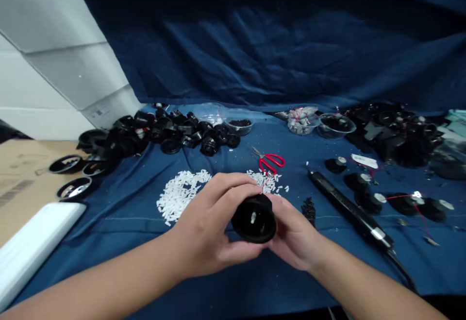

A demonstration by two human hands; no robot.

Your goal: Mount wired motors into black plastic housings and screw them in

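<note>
Navy cloth backdrop (pixel 255 53) behind everything. Counter (pixel 120 257) is covered in navy cloth, with a cardboard sheet (pixel 25 184) at its left edge and a white flat bar (pixel 36 247) lying near the front left.

Far side: black moulded plastic parts (pixel 160 130) heaped left, more (pixel 393 135) heaped right, clear plastic bowl (pixel 337 126) just left of the right heap. Right side: long black bar with cable (pixel 349 203), then round black parts with red wires (pixel 404 203). Centre: red-handled scissors (pixel 271 163), white plastic granules (pixel 180 196) just behind the hands.

Both hands are closed around a black round housing (pixel 254 220), centre of the counter, above the cloth. Left hand (pixel 204 225) wraps over it, right hand (pixel 294 232) cups the other side. Small white insert (pixel 253 218) shows in its end face.

Housing looks light, stiff, possibly slick. Best grip: outer wall, clear of the insert, which looks fragile.
</note>
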